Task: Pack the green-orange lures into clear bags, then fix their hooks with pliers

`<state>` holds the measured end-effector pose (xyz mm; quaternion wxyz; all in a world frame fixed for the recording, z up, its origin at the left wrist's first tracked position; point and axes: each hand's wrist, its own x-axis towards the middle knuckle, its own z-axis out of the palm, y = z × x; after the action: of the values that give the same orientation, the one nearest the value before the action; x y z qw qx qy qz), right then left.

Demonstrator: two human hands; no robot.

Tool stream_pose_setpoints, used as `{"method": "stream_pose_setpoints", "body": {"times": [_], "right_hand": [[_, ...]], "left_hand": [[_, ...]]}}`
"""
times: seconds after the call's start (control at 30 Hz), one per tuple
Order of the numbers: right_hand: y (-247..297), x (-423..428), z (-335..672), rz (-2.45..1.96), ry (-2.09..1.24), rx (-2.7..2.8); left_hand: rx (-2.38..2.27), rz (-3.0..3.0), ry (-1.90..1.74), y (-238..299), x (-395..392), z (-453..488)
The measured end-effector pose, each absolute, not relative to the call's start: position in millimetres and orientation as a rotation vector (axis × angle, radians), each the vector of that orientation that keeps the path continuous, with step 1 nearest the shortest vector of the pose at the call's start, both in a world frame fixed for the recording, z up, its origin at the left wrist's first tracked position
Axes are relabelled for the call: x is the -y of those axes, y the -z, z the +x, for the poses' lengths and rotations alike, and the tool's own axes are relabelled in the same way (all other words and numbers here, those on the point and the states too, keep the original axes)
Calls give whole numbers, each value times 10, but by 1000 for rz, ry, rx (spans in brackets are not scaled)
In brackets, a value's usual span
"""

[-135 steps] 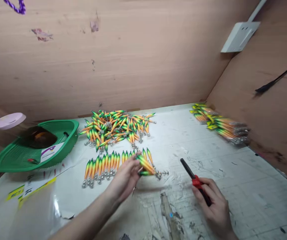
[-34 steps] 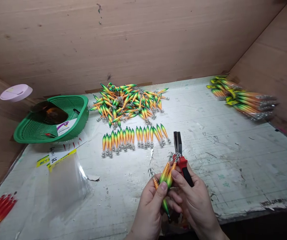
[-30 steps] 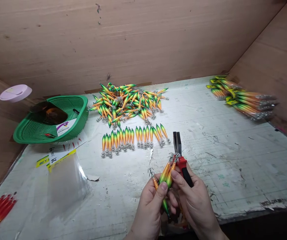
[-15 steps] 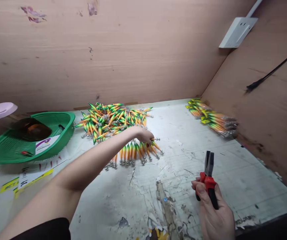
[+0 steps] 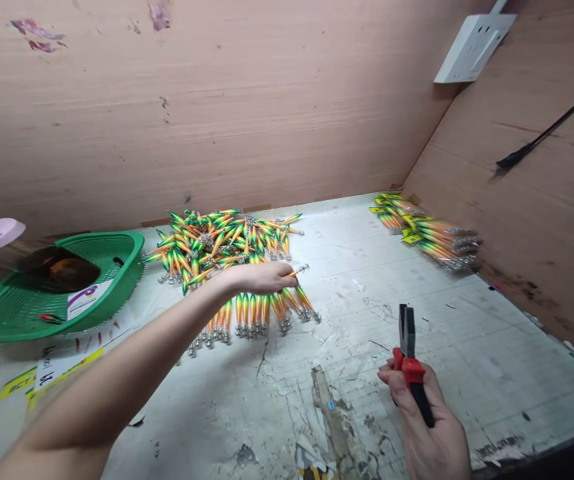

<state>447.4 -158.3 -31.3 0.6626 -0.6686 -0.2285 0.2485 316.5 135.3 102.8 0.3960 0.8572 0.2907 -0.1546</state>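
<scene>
My left hand (image 5: 261, 276) reaches across the table, fingers closed on an orange-green squid jig (image 5: 299, 269) whose hooked end pokes out to the right. It hovers just above a neat row of jigs (image 5: 254, 312) laid side by side. Behind the row lies a loose pile of jigs (image 5: 219, 240). My right hand (image 5: 429, 427) is at the near right, wrapped round the black handles of red-collared pliers (image 5: 409, 357), jaws pointing away and together.
A green plastic basket (image 5: 21, 310) with a dark object and a card sits at the left. Bagged jigs (image 5: 431, 233) lie stacked at the far right corner. Yellow labels (image 5: 21, 381) lie near left. Wooden walls enclose the worn table; a white socket (image 5: 471, 47) hangs upper right.
Earlier both hands held a few jigs near my body. Since then my left arm has stretched out to the row, and over the last half second drew back slightly holding one jig; pliers stay in the right hand.
</scene>
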Motion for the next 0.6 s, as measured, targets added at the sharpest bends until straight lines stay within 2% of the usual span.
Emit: {"method": "stream_pose_setpoints", "body": {"times": [0.1, 0.2, 0.33, 0.6], "right_hand": [[93, 1535, 4357, -1583, -521, 652], [-115, 1517, 4220, -1641, -531, 805], [-257, 1521, 4079, -1655, -562, 1023], [-296, 1568, 4094, -1646, -538, 1551]], "left_hand": [[-696, 2005, 203, -945, -875, 2839], [-739, 1414, -102, -755, -354, 2597], [-807, 1121, -339, -607, 150, 2420], [-862, 927, -481, -586, 487, 2270]]}}
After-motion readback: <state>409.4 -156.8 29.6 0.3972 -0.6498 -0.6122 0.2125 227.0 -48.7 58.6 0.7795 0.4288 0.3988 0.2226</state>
